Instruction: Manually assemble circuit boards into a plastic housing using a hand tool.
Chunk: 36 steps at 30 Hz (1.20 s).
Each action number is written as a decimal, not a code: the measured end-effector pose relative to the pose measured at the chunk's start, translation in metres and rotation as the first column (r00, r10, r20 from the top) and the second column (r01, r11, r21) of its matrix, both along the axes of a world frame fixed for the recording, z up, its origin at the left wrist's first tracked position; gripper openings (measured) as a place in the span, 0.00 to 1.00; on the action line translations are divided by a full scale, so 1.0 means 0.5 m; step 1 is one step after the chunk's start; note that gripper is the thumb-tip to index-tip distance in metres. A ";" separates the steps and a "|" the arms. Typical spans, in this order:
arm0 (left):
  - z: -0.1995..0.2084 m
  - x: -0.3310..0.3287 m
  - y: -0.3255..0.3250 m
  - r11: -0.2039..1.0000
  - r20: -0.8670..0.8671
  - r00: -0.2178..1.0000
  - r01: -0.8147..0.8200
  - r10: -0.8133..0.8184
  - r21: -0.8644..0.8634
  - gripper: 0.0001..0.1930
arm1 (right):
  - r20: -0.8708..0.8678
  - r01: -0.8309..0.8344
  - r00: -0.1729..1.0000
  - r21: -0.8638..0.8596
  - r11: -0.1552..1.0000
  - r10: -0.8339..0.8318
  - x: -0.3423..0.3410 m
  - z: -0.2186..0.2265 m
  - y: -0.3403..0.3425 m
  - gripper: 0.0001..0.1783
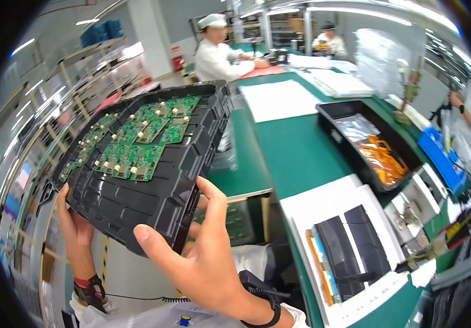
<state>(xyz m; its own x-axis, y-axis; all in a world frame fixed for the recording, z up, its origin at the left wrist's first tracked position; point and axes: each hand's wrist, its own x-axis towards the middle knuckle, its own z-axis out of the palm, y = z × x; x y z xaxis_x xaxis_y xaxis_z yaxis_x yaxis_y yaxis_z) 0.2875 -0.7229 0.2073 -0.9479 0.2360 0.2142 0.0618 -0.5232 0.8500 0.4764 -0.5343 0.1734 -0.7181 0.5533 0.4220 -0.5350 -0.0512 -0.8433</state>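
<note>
A black plastic tray (pixel 118 202) is raised in front of me, tilted, with both hands on it. My left hand (pixel 78 232) grips its near left corner, the thumb showing along the side and the other fingers hidden. My right hand (pixel 205 246) is closed around the near right corner, thumb on the front edge and fingers at the side. Green circuit boards (pixel 148 131) lie in rows toward the tray's far side, several of them with small white connectors. The tray's near rows hold no boards. A wrist strap (pixel 90 292) with a coiled cord circles my left wrist.
On the green workbench (pixel 284 147) right of me stand a black bin (pixel 350 150) with orange flexible parts and a white tray (pixel 301 210) with dark panels. Below the raised tray, more green boards (pixel 235 221) show. A person (pixel 216 52) sits across the bench.
</note>
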 end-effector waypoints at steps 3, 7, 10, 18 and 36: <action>0.028 -0.012 0.141 0.988 0.026 0.988 0.152 -0.153 0.010 0.20 | -0.028 0.129 0.991 -0.063 0.990 -0.131 0.039 0.020 0.070 0.46; 0.028 -0.044 0.291 0.925 0.041 0.924 0.379 -0.381 0.033 0.19 | -0.031 0.203 0.975 -0.270 0.941 -0.219 0.100 0.057 0.139 0.44; 0.053 -0.038 0.418 0.832 0.058 0.830 0.554 -0.555 0.030 0.20 | -0.012 0.363 0.923 -0.312 0.878 -0.385 0.124 0.076 0.185 0.42; -0.009 -0.017 0.758 0.613 0.130 0.599 0.780 -0.790 0.130 0.16 | 0.115 0.681 0.719 -0.314 0.661 -0.686 0.150 0.027 0.279 0.46; -0.134 -0.146 1.196 0.304 0.193 0.277 0.944 -0.941 0.128 0.16 | 0.091 0.375 -0.291 0.927 -0.027 -0.952 0.154 0.134 0.444 0.18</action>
<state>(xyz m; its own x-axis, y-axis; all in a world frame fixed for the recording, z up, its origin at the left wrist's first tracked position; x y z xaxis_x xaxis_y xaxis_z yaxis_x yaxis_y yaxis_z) 0.2147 -0.1250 0.1403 -0.0778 0.9954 0.0560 -0.6290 -0.0926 0.7719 0.5534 -0.3124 0.2407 0.0456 0.7975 0.6016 0.8787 0.2545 -0.4038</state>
